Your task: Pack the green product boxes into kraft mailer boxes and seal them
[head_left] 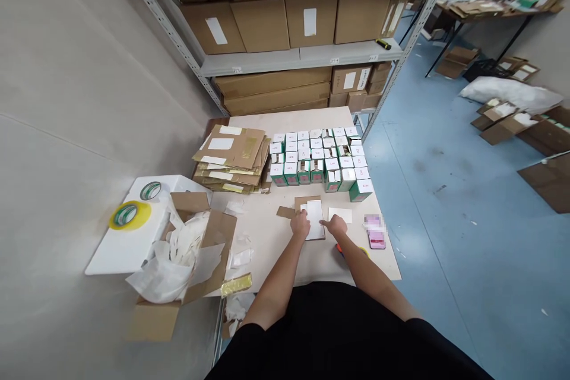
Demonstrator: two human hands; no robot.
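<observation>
On the table in front of me lies a small piece of brown cardboard (pixel 300 201) with a white sheet (pixel 314 214) on it. A flap (pixel 285 212) sticks out to its left. My left hand (pixel 300 226) is closed at its left edge, with fingertips over the sheet. From the right, my right hand (pixel 336 225) reaches to the other edge, one finger stretched out along it and the hand otherwise empty. Just behind that hand is a white card (pixel 345 214). Under my right forearm, a red and yellow item (pixel 339 249) is partly hidden.
Rows of small white-and-green boxes (pixel 316 154) stand at the back, beside stacked flattened cardboard (pixel 236 154). A pink-purple item (pixel 376 236) lies right. At left are an open carton (pixel 218 249) of white paper and tape rolls (pixel 129 215). Loaded shelving (pixel 303 59) rises behind the table.
</observation>
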